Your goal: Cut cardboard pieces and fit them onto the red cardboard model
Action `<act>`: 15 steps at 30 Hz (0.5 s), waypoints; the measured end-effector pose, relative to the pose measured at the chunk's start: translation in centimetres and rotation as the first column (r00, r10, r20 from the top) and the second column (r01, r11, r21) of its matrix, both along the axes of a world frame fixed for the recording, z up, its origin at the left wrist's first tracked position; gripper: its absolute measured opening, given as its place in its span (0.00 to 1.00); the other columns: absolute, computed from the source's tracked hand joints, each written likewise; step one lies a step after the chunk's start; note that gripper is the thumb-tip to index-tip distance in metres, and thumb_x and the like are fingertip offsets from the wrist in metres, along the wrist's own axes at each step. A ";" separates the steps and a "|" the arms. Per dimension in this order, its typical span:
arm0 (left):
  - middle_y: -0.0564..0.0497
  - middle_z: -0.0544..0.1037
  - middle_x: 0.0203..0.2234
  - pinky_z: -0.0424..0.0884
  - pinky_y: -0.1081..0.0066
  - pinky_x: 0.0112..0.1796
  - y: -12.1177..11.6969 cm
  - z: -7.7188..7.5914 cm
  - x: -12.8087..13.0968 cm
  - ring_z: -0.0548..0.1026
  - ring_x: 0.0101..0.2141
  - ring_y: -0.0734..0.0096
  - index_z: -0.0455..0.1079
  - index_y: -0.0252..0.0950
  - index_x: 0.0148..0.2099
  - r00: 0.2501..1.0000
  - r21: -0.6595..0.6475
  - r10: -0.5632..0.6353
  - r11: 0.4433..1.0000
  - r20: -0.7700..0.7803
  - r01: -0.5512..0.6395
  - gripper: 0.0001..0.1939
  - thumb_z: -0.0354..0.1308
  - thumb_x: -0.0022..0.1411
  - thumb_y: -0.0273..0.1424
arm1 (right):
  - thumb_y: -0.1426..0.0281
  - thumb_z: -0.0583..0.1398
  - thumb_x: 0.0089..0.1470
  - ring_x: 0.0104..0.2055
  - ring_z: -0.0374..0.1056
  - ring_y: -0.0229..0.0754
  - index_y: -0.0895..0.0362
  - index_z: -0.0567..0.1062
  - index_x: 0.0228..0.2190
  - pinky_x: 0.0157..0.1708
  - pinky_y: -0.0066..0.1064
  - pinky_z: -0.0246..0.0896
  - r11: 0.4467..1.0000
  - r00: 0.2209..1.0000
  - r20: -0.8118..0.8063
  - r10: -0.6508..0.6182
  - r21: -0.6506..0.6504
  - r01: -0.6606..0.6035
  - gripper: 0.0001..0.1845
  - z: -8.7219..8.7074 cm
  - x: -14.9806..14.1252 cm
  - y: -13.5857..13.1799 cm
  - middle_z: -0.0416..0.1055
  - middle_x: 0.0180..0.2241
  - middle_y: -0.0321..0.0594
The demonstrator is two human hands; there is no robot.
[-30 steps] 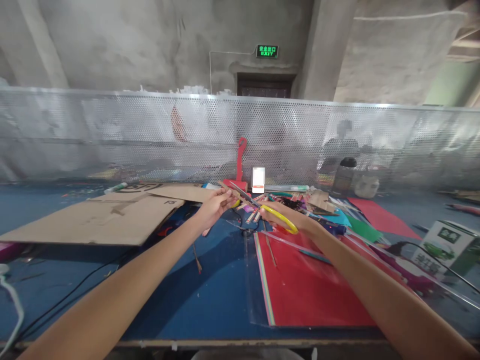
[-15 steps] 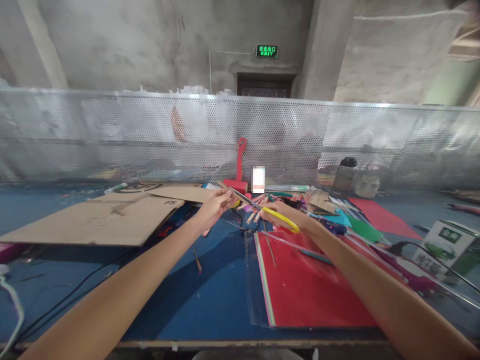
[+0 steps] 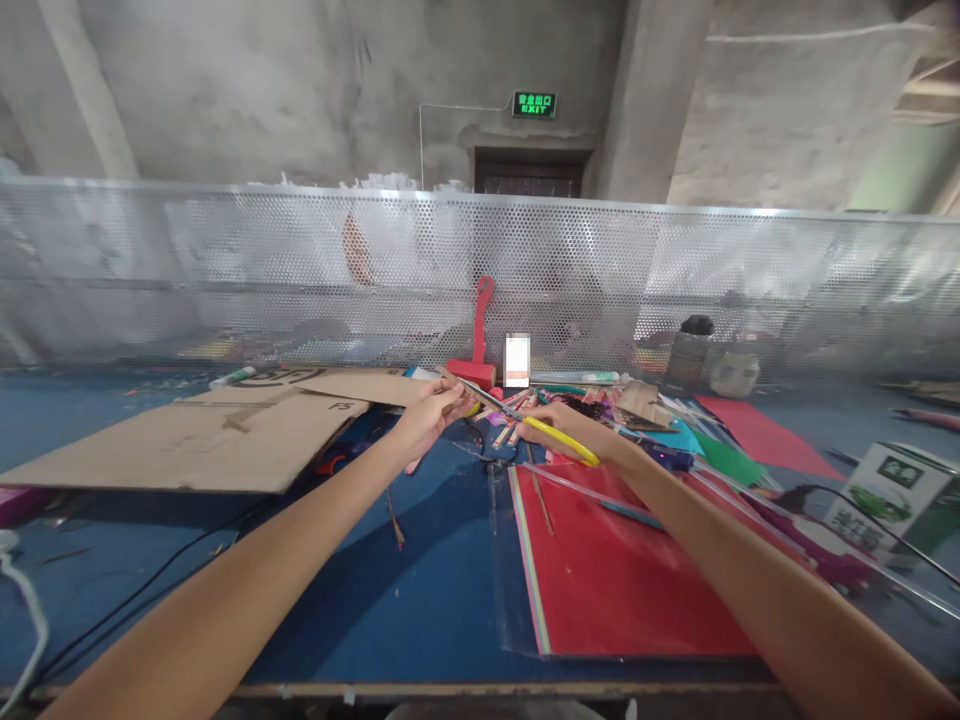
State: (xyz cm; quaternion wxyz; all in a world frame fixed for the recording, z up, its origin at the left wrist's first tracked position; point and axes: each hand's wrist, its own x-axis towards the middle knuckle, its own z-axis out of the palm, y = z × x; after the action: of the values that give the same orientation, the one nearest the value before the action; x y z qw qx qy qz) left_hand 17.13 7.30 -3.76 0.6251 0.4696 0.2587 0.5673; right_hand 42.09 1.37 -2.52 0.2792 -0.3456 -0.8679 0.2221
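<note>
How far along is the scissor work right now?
Done: no finished cut can be confirmed. In hand: the right hand holds yellow-handled metal scissors, blades looking nearly closed, at the thin brown strip in the left hand. Left: probably this cut, as blades and strip overlap; beyond that, unclear.

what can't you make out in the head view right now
Head view:
- thin piece: its lower part, behind the left hand
- scissors: part of the handles, behind the right hand
- phone: its screen, pixelated
- box: its small print, blurred
- white cable: cut off by the left edge
</note>
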 end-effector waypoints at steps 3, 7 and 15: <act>0.48 0.81 0.30 0.78 0.70 0.46 0.0 0.0 -0.1 0.81 0.34 0.73 0.71 0.31 0.34 1.000 0.005 0.005 1.000 -0.007 -0.005 0.06 0.62 0.63 0.19 | 0.48 0.57 0.62 0.24 0.46 0.33 0.57 0.67 0.22 0.23 0.28 0.39 1.000 1.000 -0.002 -0.010 0.005 0.010 0.28 0.0 -0.2 0.0 0.51 0.21 0.30; 0.47 0.81 0.30 0.78 0.70 0.46 -0.1 0.0 -0.1 0.81 0.34 0.73 0.70 0.31 0.33 1.000 0.011 0.002 1.000 -0.021 -0.001 0.07 0.62 0.64 0.19 | 0.48 0.58 0.60 0.24 0.46 0.33 0.57 0.65 0.21 0.23 0.28 0.38 0.999 0.999 -0.016 -0.042 -0.016 0.041 0.27 -0.2 -0.3 0.2 0.51 0.21 0.30; 0.47 0.81 0.31 0.77 0.71 0.46 -0.1 0.1 -0.1 0.81 0.34 0.73 0.71 0.31 0.34 1.000 0.015 -0.003 1.000 -0.005 0.003 0.05 0.61 0.64 0.19 | 0.49 0.59 0.59 0.25 0.47 0.33 0.58 0.72 0.25 0.24 0.27 0.40 0.998 0.998 -0.025 -0.062 0.003 0.062 0.25 -0.1 -0.7 0.0 0.54 0.23 0.31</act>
State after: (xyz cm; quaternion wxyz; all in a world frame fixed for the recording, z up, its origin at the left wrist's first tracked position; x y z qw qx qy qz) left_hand 17.04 7.25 -3.61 0.6218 0.4760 0.2552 0.5671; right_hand 41.39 1.33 -2.63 0.2973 -0.3691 -0.8537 0.2159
